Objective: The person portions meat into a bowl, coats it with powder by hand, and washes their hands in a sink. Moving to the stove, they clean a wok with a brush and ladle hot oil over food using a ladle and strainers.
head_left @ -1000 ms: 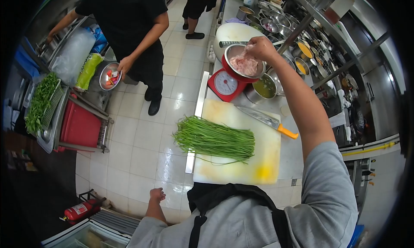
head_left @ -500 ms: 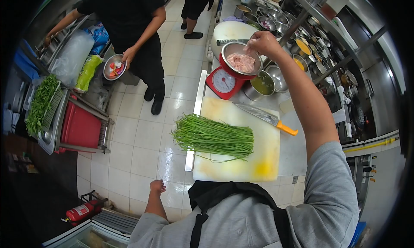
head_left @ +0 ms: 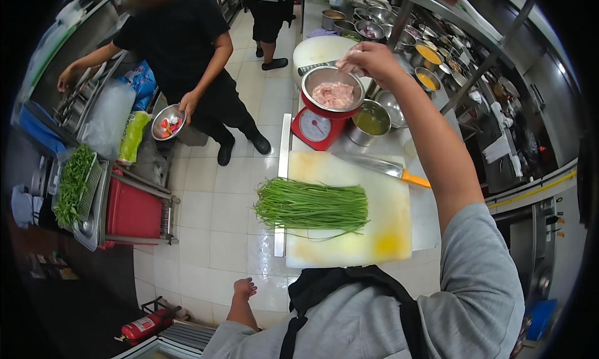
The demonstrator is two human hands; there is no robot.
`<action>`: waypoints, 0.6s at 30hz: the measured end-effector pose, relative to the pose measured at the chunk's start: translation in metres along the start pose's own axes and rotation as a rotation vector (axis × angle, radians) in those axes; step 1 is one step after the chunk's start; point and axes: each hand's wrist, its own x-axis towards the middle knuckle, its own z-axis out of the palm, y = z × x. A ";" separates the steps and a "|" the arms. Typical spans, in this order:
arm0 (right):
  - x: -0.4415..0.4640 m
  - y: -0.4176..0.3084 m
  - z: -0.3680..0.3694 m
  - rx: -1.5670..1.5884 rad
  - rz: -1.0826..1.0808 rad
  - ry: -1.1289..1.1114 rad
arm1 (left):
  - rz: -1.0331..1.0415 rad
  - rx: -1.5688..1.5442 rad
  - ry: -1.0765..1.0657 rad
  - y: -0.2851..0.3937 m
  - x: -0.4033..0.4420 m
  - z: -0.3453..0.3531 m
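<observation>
Raw meat: in the steel bowl, on the red scale — likely soft, slippery; pinch thick folds
Right hand: grip closed around a meat piece
Left hand: low, released — empty

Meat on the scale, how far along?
Done: steel bowl on the red scale, raw meat inside. In hand: right hand pinches more meat over the bowl's far edge; left hand is empty. Remaining: that meat isn't in the bowl yet; chives lie long on the cutting board, knife idle nearby.

No text or numbers can be read.
</observation>
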 end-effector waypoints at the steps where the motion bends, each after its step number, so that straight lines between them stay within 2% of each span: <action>1: -0.006 0.002 -0.010 0.233 -0.024 -0.053 | 0.002 0.006 0.006 0.004 -0.005 -0.001; 3: -0.024 0.003 -0.036 0.594 -0.091 -0.133 | 0.070 0.024 -0.007 0.020 -0.014 -0.001; 5: -0.062 -0.008 -0.059 0.993 -0.058 -0.037 | 0.120 0.001 -0.028 0.040 -0.025 -0.002; 7: -0.097 0.027 -0.099 1.472 -0.312 -0.417 | 0.174 -0.043 -0.073 0.074 -0.049 0.000; 8: -0.124 0.042 -0.113 1.586 -0.359 -0.362 | 0.184 -0.025 -0.074 0.095 -0.068 0.000; 11: -0.216 0.079 -0.149 1.803 -0.344 -0.184 | 0.481 -0.125 -0.214 0.162 -0.151 0.005; 14: -0.309 0.120 -0.191 1.754 -0.356 -0.066 | 0.771 -0.078 -0.437 0.233 -0.251 0.035; 15: -0.341 0.131 -0.207 1.716 -0.355 0.014 | 0.779 -0.057 -0.442 0.251 -0.282 0.055; 17: -0.408 0.145 -0.235 1.717 -0.391 0.175 | 0.983 0.142 -0.598 0.279 -0.337 0.110; 18: -0.441 0.153 -0.251 1.704 -0.409 0.253 | 0.996 0.187 -0.624 0.277 -0.355 0.136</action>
